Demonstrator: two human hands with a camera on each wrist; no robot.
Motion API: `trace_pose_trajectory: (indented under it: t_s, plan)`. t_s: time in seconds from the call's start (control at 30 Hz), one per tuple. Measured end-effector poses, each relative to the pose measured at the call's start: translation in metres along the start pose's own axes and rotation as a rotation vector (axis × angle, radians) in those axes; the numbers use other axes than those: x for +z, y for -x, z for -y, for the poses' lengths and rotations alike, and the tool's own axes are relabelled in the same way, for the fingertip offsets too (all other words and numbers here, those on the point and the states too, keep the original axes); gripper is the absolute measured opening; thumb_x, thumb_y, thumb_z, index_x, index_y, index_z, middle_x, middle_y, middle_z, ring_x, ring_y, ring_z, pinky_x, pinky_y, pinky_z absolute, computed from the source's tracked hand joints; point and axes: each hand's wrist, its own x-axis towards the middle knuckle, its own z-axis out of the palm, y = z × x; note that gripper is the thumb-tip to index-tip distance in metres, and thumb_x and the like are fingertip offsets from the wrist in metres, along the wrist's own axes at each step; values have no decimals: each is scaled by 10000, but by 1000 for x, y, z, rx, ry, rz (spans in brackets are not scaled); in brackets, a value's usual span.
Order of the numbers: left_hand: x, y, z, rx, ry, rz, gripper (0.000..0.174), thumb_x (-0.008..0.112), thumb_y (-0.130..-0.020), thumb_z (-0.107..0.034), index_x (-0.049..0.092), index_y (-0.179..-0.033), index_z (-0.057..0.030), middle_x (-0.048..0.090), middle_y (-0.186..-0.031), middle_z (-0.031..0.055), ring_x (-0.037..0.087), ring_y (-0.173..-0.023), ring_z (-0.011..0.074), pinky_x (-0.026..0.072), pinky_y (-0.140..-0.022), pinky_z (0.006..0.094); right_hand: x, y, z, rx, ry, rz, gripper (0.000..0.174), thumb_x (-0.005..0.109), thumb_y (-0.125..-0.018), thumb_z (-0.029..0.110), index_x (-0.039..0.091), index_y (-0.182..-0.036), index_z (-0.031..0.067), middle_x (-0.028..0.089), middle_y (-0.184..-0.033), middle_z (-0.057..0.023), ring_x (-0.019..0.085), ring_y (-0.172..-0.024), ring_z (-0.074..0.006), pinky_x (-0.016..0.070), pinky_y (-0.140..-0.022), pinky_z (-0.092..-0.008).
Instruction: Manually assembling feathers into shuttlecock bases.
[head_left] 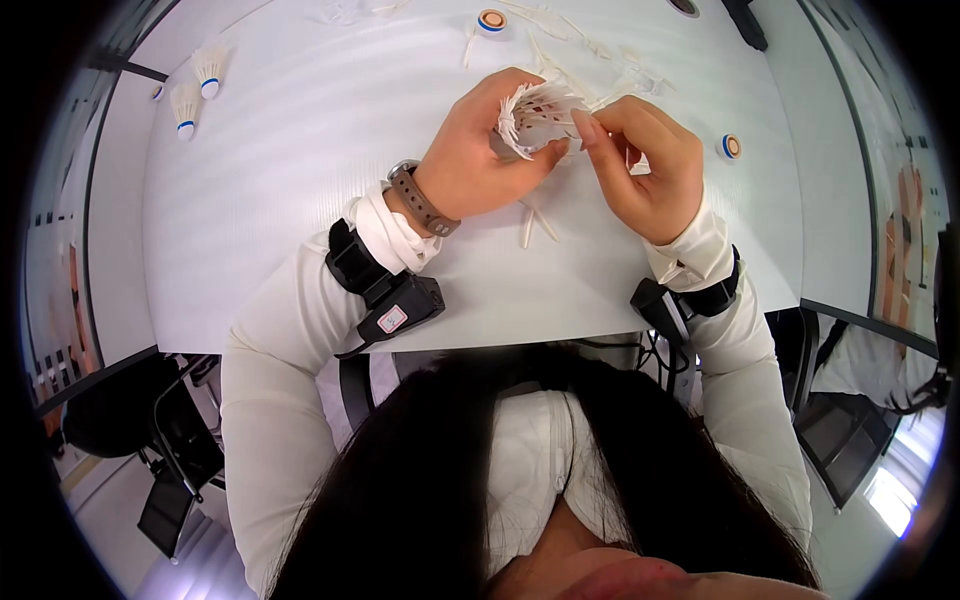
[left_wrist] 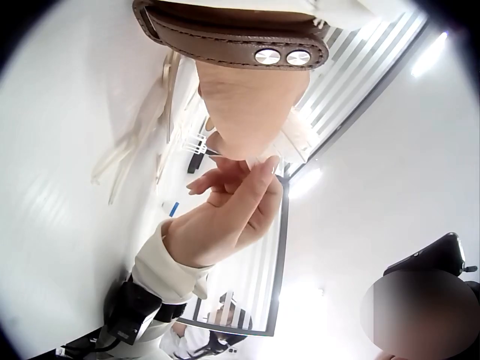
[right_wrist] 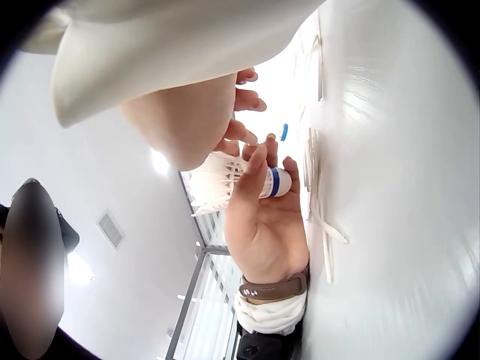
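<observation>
A white feather shuttlecock (head_left: 540,112) is held in my left hand (head_left: 478,165), its open feather end turned up toward the head camera. In the right wrist view the left fingers wrap around its side, and the blue-banded cork (right_wrist: 279,182) shows beside the palm. My right hand (head_left: 650,160) is at the right side of the feather rim, thumb and forefinger pinching a feather there. From the left wrist view, the right hand (left_wrist: 229,206) reaches up to the shuttlecock, which is mostly hidden behind the left hand.
Two shuttlecocks (head_left: 209,72) lie at the far left of the white table (head_left: 300,120). Loose corks stand at the back (head_left: 491,21) and right (head_left: 730,147). Plucked feather pieces (head_left: 540,222) lie near the table's front, with more scattered behind the hands.
</observation>
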Motion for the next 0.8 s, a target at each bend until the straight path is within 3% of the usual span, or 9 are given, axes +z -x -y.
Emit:
trace_pose_trajectory:
  t_s: [0.13,0.27,0.73,0.8]
  plan:
    - [-3,1,-3,-12,-65,26,410,711,-846,29,571,-1228,-22,664,-1108,41,637,-1030,122,520,-892,286,4,3,1,38,-31,21,56,657,-918,-5,662,-862,-10,572,-688,-35,465,-574,-100,362,-517,-238]
    - [-1,1,0,24,-67,15,417,708,-844,35,567,-1233,-19,666,-1119,45,640,-1036,126,518,-899,286,5,2,-1,37,-27,-5,43,701,-874,16,663,-854,7,610,-712,-66,495,-512,-147,378,-477,-275]
    - [-3,1,0,-1,-38,61,425,689,-868,54,536,-1259,-10,659,-1159,56,640,-1079,140,521,-929,300,7,2,0,67,-74,-9,59,661,-925,5,659,-870,-15,545,-689,-32,433,-559,-91,331,-506,-243]
    - [1,1,1,3,7,-7,399,735,-828,-14,569,-1191,-28,657,-1076,81,648,-989,184,516,-869,315,7,3,-1,77,-79,-1,44,665,-917,12,667,-880,-11,575,-706,-48,458,-549,-116,351,-502,-255]
